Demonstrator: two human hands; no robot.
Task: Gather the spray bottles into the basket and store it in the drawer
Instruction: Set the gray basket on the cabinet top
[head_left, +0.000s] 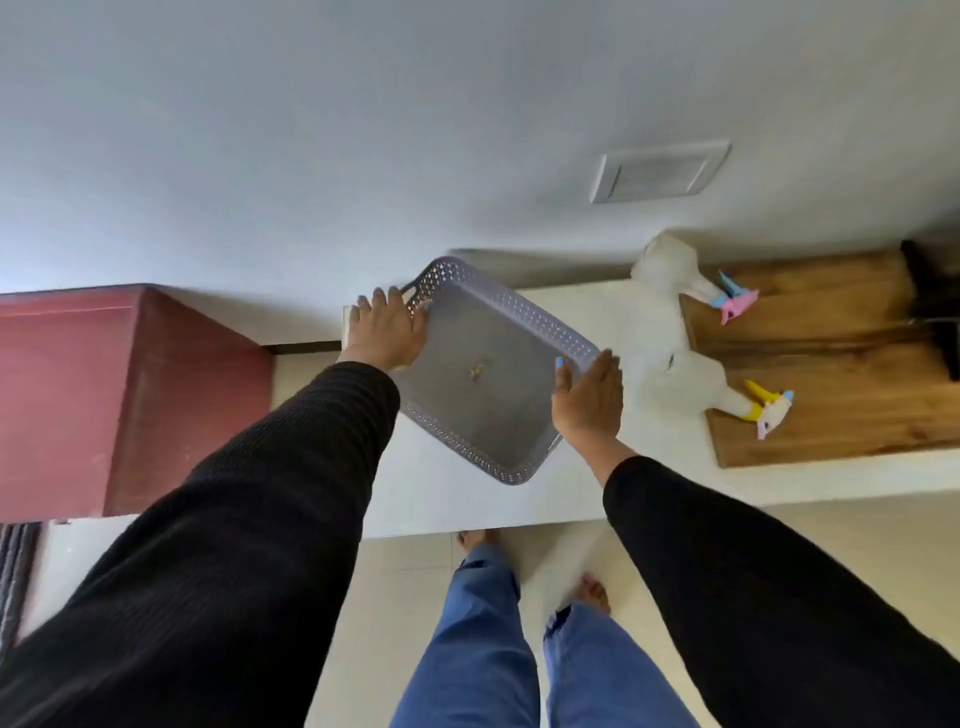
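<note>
A grey perforated plastic basket lies on the white counter, turned at an angle and holding nothing. My left hand grips its far left corner. My right hand grips its right rim. Two white spray bottles lie on their sides to the right. The farther bottle has a pink and blue trigger head. The nearer bottle has a yellow and white head. Both heads rest over a wooden board.
A dark red cabinet stands to the left of the counter. A wall switch plate sits on the grey wall behind. A dark object is at the far right edge. My legs and bare feet stand on the tiled floor below.
</note>
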